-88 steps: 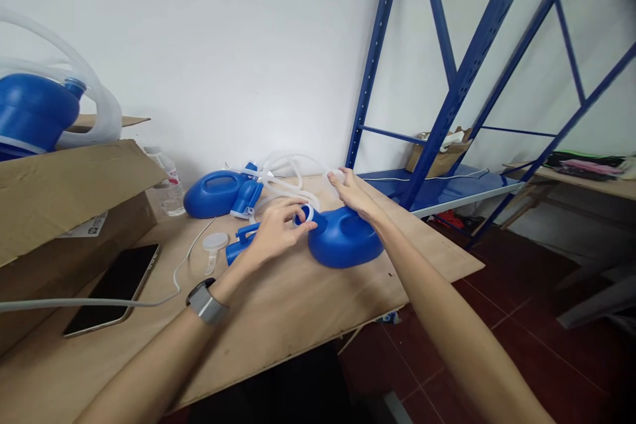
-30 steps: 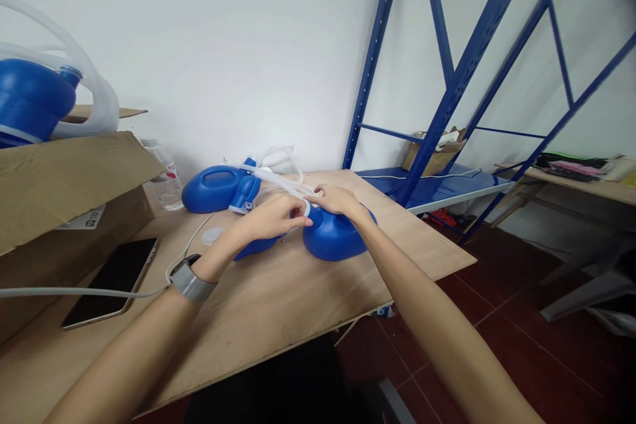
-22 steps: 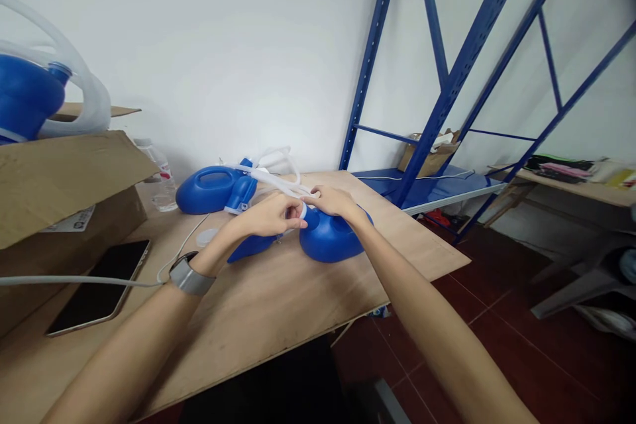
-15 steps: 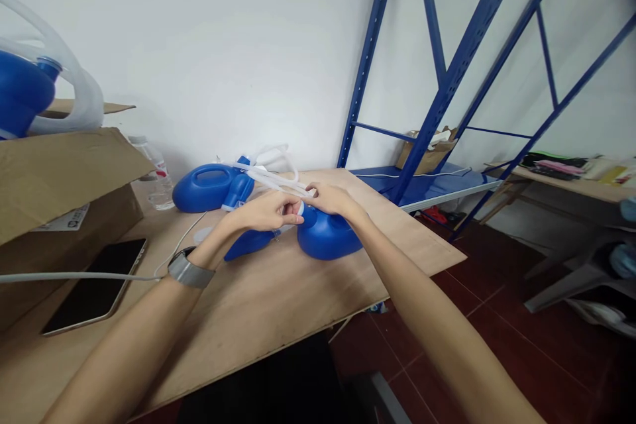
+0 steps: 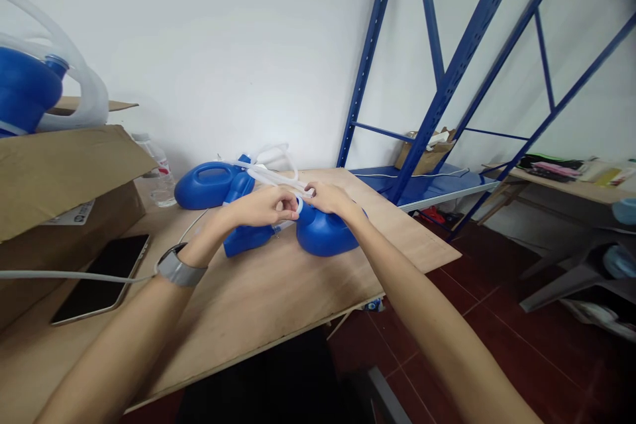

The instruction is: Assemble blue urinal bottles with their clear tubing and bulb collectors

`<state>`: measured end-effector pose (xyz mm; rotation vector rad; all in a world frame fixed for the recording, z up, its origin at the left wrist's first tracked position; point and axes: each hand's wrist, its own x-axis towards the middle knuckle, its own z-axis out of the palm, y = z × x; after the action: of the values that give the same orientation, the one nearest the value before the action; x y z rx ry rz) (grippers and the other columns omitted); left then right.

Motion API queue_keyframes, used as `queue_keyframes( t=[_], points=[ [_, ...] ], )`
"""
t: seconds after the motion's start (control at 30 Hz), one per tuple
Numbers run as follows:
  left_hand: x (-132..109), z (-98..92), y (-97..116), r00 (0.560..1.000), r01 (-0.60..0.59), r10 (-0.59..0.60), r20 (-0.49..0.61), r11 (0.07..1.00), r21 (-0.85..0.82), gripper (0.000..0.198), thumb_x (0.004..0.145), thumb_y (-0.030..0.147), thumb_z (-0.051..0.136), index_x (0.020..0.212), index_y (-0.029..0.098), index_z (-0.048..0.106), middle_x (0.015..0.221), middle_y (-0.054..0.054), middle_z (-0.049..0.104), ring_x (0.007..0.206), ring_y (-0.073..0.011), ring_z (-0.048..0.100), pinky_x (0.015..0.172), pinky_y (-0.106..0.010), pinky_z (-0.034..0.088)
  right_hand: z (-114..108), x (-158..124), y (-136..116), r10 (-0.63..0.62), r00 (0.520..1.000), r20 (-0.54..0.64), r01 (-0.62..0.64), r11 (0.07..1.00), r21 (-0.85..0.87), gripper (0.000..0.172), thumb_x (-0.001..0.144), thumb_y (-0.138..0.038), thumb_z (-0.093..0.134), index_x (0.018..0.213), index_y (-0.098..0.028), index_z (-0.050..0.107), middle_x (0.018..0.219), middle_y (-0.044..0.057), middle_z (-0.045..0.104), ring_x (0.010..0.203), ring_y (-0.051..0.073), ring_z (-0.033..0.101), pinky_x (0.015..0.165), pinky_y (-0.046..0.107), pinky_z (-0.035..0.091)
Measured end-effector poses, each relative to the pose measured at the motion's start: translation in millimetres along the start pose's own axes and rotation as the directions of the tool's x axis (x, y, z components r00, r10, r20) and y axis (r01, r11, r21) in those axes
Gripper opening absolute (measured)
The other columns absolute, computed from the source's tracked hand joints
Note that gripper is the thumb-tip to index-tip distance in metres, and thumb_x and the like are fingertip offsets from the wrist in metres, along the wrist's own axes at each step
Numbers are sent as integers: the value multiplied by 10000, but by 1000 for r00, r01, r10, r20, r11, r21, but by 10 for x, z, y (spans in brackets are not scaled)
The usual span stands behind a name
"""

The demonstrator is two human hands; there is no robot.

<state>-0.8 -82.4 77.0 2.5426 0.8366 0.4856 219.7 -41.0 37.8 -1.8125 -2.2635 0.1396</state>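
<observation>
A blue plastic bottle (image 5: 325,237) with a short neck lies on the wooden table, its mouth pointing left. My right hand (image 5: 328,199) is closed over the neck and upper side of this bottle. At the mouth sits a white ring (image 5: 299,204), and my left hand (image 5: 268,207) pinches at it with thumb and fingertips. Beneath my left hand lies a blue funnel-like piece (image 5: 246,240), partly covered. Just behind my hands runs clear white tubing (image 5: 278,179). Another blue bottle with a handle (image 5: 203,187) rests farther back, beside a second blue piece (image 5: 239,185).
An open cardboard box (image 5: 74,172) stands at left, with a blue bottle (image 5: 24,89) and thick tubing on top. Near it are a phone (image 5: 102,278), a cable and a clear water bottle (image 5: 161,179). Blue metal shelving (image 5: 427,112) rises beyond the table's right end.
My left hand's fingers have shifted slightly at the bottle mouth, and the white ring's edge shows more. My right hand stays on the bottle. The view has moved a little.
</observation>
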Motion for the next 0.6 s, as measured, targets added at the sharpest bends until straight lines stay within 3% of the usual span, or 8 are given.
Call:
queue_keyframes(
  t=[0.1, 0.2, 0.27, 0.37, 0.43, 0.5, 0.57, 0.6],
  points=[
    [-172, -102, -45, 991, 33, -22, -134, 996, 84, 321, 894, 468, 569, 977, 183, 691, 939, -49, 726, 820, -192, 642, 741, -291, 479, 15, 24, 21, 6, 1000, -8, -6, 1000, 1, 604, 884, -699, 513, 1281, -265, 652, 1214, 83, 740, 1085, 307, 691, 901, 360, 498],
    [-445, -64, -240, 953, 212, -151, -264, 953, 218, 522, 898, 587, 544, 1185, 165, 652, 1101, -114, 718, 976, -266, 661, 849, -363, 495, 0, 56, 104, 14, 1000, -19, -13, 1000, 6, 618, 891, -713, 495, 1273, -256, 658, 1213, 90, 738, 1076, 297, 687, 892, 351, 492],
    [-668, 45, -431, 926, 346, -261, -273, 875, 339, 725, 848, 696, 554, 1333, 158, 586, 1238, -171, 671, 1123, -351, 620, 939, -449, 473, -28, 86, 192, 8, 999, -53, -8, 1000, -8, 582, 917, -674, 485, 1248, -234, 673, 1199, 101, 740, 1077, 291, 681, 904, 349, 484],
    [-991, 219, -713, 913, 403, -330, -240, 823, 401, 859, 819, 747, 545, 1466, 187, 475, 1467, -185, 532, 1359, -392, 461, 1090, -519, 372, -103, 113, 277, -11, 979, -204, -2, 998, -65, 445, 978, -508, 464, 1180, -194, 706, 1206, 121, 727, 1146, 293, 641, 965, 360, 453],
    [-1149, 290, -864, 911, 406, -336, -238, 826, 391, 886, 824, 764, 524, 1503, 201, 432, 1546, -170, 452, 1433, -377, 381, 1145, -515, 318, -172, 78, 218, -2, 930, -366, -19, 999, -51, 407, 1010, -408, 407, 1155, -181, 713, 1219, 127, 714, 1189, 287, 609, 995, 360, 438],
    [-1244, 328, -980, 910, 407, -341, -236, 841, 356, 909, 817, 776, 524, 1526, 220, 403, 1572, -159, 421, 1444, -373, 370, 1148, -503, 326, -230, -22, 25, 25, 848, -529, -10, 999, 31, 454, 1038, -371, 315, 1183, -171, 696, 1218, 126, 704, 1185, 271, 605, 1003, 349, 441],
    [-1287, 352, -1067, 921, 388, -345, -182, 861, 330, 866, 815, 774, 533, 1485, 230, 469, 1527, -153, 481, 1399, -374, 431, 1119, -489, 369, -230, -160, -278, -10, 779, -627, 87, 992, 91, 537, 1057, -382, 209, 1266, -172, 658, 1222, 118, 691, 1173, 257, 608, 1015, 341, 441],
    [-1296, 363, -1101, 927, 375, -345, -149, 867, 329, 830, 813, 771, 541, 1435, 223, 530, 1483, -156, 527, 1360, -378, 471, 1099, -487, 391, -194, -225, -445, -93, 781, -617, 184, 979, 86, 548, 1058, -383, 192, 1308, -187, 639, 1213, 105, 693, 1171, 254, 610, 1021, 343, 442]
  ],
)
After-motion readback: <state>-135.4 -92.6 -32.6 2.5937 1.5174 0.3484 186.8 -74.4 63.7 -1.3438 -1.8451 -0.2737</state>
